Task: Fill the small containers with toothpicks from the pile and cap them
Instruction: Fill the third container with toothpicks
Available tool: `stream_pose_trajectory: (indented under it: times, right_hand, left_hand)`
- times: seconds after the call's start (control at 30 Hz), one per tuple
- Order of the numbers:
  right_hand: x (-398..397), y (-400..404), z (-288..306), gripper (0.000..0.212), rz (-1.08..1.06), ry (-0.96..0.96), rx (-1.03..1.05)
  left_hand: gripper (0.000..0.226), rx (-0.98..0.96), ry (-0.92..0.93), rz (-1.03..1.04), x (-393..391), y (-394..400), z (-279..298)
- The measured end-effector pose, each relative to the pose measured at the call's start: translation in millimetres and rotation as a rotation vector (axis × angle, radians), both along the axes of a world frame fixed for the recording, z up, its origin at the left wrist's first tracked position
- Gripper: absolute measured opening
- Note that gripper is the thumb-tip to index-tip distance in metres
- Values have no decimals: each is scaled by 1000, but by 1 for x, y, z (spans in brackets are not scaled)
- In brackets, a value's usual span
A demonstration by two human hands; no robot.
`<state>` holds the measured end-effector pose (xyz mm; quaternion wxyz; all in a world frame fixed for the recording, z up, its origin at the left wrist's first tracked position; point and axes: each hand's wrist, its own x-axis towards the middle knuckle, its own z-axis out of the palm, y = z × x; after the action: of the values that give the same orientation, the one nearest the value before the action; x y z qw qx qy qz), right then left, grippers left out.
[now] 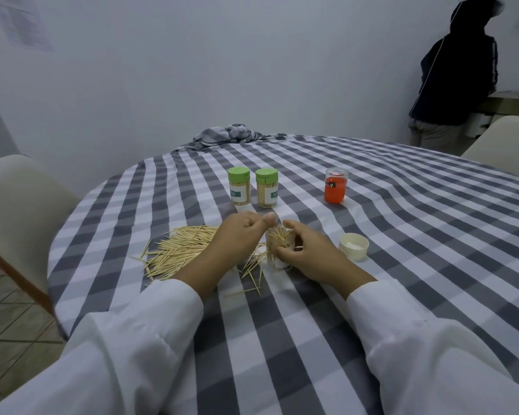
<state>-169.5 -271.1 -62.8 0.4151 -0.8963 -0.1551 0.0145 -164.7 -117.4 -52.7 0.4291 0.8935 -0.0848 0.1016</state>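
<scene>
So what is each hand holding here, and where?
Right hand grips the clear container around its side; left hand pinches toothpicks at its mouth.

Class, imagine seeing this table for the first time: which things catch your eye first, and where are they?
The two hands meet at mid-table: the right hand grips a clear container bristling with toothpicks, the left hand feeding it. A loose toothpick pile sprawls to their left. Behind stand two green-capped containers and, further right, a bright orange jar.
</scene>
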Motion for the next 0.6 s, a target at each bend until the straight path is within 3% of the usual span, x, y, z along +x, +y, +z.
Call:
stream_pose_trajectory:
  times: [0.1,0.17,0.33,0.4,0.47,0.6]
  right_hand:
    - [-1,0,-1,66,-2,-3,-15]
    - [-1,0,-1,68,-3,-7,-30]
    - [-2,3,0,68,0,1,-43]
    - [-2,4,0,68,-6,3,-42]
    - [-2,5,-1,68,-12,1,-43]
    - [0,6,-3,68,-17,-6,-41]
  left_hand:
    - [35,-126,67,-55,-1,9,2]
    - [37,-66,122,-70,3,23,1]
    - [66,553,415,-76,5,61,4]
    - [78,675,487,-69,5,71,2]
    - [76,737,463,-39,6,77,-1]
    - [46,787,233,-35,12,77,-10]
